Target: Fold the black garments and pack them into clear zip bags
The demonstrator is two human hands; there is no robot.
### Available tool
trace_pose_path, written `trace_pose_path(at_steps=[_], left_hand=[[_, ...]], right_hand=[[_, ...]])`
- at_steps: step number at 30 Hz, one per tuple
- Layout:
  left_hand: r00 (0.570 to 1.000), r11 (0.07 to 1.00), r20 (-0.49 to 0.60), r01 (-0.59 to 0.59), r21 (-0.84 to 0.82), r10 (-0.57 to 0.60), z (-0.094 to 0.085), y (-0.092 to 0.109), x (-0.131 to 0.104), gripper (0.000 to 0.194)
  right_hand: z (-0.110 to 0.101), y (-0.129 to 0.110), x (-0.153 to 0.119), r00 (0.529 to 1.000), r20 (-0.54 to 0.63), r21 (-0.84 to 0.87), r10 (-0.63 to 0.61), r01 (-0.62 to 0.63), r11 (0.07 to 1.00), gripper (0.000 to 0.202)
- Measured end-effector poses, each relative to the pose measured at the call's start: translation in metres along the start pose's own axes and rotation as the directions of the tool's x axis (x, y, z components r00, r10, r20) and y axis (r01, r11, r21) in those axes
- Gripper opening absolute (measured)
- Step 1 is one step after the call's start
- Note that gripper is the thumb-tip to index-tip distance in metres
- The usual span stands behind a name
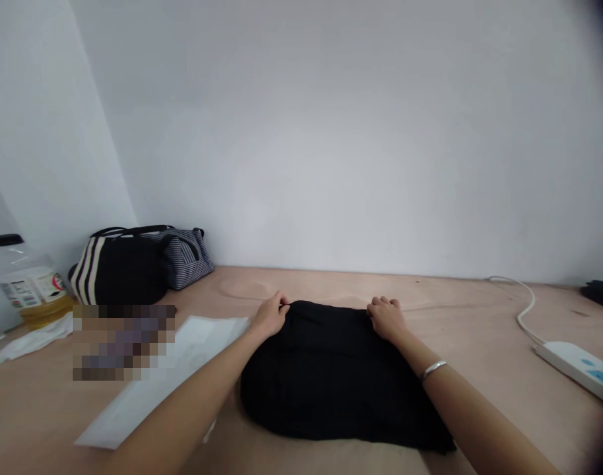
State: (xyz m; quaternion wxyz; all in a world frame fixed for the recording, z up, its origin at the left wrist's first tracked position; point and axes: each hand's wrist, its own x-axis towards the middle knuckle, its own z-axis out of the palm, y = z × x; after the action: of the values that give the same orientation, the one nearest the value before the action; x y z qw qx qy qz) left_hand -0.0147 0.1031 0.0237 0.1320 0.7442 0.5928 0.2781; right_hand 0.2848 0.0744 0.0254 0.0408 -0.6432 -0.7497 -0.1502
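Note:
A folded black cloth (331, 376), perhaps a garment, lies flat on the wooden tabletop in front of me. My left hand (272, 313) pinches its far left corner, thumb and fingers closed on the edge. At the far right corner, my right hand (386, 316) has its fingers curled over the fabric's edge. A silver bangle (433, 369) circles my right wrist. Under and beside my left forearm lies a white sheet (183, 363), flat on the table; the forearm hides part of it.
At the back left stand a black bag with white stripes (123, 270) and a striped grey bag (190, 257). An oil bottle (31, 290) is left of them. A pixelated patch hides something nearby. To the right lies a white power strip (576, 369) with its cord (524, 310).

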Motion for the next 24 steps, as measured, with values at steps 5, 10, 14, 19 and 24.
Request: trace_pose_path(at_steps=[5,10,14,19,24], left_hand=[[0.996,0.991,-0.027,-0.086,-0.100,0.084,-0.019,0.008,-0.005,0.014],[0.969,0.947,0.052,-0.224,-0.231,0.242,-0.055,0.018,-0.029,0.019],[0.932,0.914,0.136,-0.287,-0.288,0.335,-0.076,0.028,-0.061,0.019],[0.952,0.937,0.106,-0.258,-0.234,0.288,-0.082,0.032,-0.089,0.015],[0.873,0.943,0.359,-0.291,-0.158,0.330,-0.101,0.036,-0.120,0.012]], right_hand=[[-0.021,0.007,-0.011,0.997,-0.082,0.035,-0.012,0.015,0.999,0.019],[-0.051,0.024,-0.047,0.984,-0.161,0.074,-0.074,0.086,0.993,0.023],[-0.058,0.032,-0.076,0.944,-0.278,0.091,-0.180,0.213,0.973,0.026],[-0.063,0.020,-0.091,0.944,-0.260,0.165,-0.202,0.250,0.954,0.020],[-0.085,0.007,-0.123,0.958,0.059,0.399,-0.280,0.234,0.887,0.010]])
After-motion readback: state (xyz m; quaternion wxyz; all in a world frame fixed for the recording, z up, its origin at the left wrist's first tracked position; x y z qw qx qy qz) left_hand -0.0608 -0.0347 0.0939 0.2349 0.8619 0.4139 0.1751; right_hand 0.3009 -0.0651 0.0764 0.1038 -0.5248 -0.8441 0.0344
